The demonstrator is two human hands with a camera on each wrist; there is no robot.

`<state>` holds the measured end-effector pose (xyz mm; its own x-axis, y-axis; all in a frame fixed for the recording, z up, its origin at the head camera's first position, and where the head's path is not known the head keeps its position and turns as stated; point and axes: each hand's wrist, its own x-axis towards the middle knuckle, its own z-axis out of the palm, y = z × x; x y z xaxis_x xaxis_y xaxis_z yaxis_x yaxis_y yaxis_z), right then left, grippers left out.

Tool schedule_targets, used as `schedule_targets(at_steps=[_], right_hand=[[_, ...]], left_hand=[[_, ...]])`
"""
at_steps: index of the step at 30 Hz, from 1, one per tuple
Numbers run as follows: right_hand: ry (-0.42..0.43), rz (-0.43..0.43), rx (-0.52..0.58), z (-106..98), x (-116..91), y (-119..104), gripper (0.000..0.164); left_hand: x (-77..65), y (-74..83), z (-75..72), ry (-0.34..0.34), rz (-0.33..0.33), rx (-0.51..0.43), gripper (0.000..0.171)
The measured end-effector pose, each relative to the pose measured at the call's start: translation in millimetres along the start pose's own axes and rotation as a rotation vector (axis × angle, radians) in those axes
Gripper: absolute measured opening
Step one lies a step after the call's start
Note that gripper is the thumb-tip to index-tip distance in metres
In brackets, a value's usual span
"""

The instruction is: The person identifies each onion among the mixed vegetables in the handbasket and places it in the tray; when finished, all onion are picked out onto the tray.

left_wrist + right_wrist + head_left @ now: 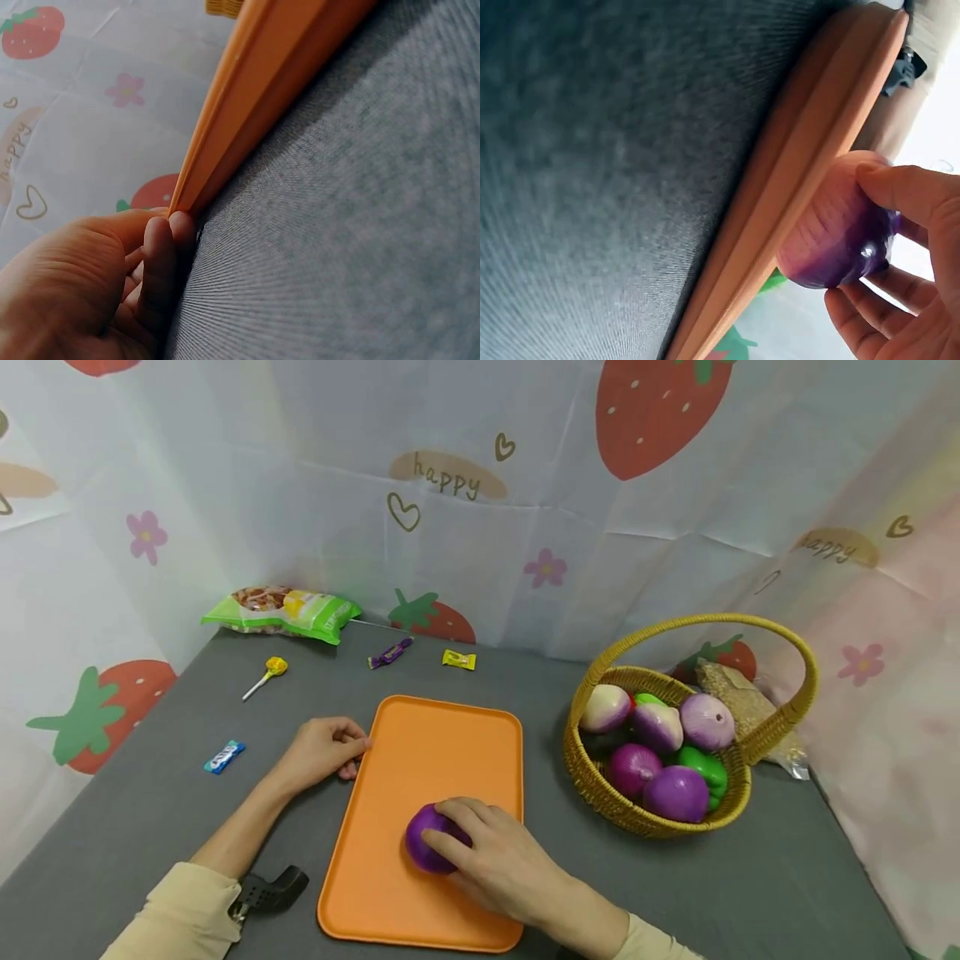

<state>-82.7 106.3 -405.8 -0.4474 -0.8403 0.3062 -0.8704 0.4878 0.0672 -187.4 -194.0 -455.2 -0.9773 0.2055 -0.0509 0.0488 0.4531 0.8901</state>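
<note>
A person's right hand [501, 860] is grasping a purple-and-white turnip [430, 821] on the near half of an orange tray [446, 743], while the left hand [321, 752] is pinching the tray's left edge; a wicker vegetable basket [637, 821] is standing at right.

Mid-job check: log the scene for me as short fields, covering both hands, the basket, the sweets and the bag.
left hand: pinches left rim of orange tray
right hand: holds purple vegetable over tray
basket: right of tray, holding vegetables, including green pepper
sweets: lollipop, blue, purple, yellow
green bag: table's far left
</note>
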Motion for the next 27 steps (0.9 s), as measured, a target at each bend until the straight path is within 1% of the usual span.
schedule_targets(at_steps=[4, 7, 11, 18, 27], right_hand=[[0.006, 0.011, 0.018, 0.7, -1.0, -2.5, 0.044], [0.017, 0.012, 0.02, 0.7, -0.8, -3.4, 0.042], [0.016, 0.007, 0.015, 2.1, 0.8, -4.2, 0.044], [-0.015, 0.001, 0.011, 3.7, 4.2, -4.3, 0.048], [-0.005, 0.002, -0.001, 1.5, 2.2, -2.1, 0.05]], left_hand=[[-2.3, -1.4, -0.6, -0.002, -0.013, 0.008, 0.023], [-2.8, -2.3, -0.9, 0.0, -0.024, 0.016, 0.023], [-2.8, -2.5, -0.7, -0.001, -0.03, 0.017, 0.024], [-2.5, -3.4, -0.3, -0.004, -0.03, 0.011, 0.026], [0.8, -1.4, 0.4, -0.003, -0.025, 0.026, 0.026]])
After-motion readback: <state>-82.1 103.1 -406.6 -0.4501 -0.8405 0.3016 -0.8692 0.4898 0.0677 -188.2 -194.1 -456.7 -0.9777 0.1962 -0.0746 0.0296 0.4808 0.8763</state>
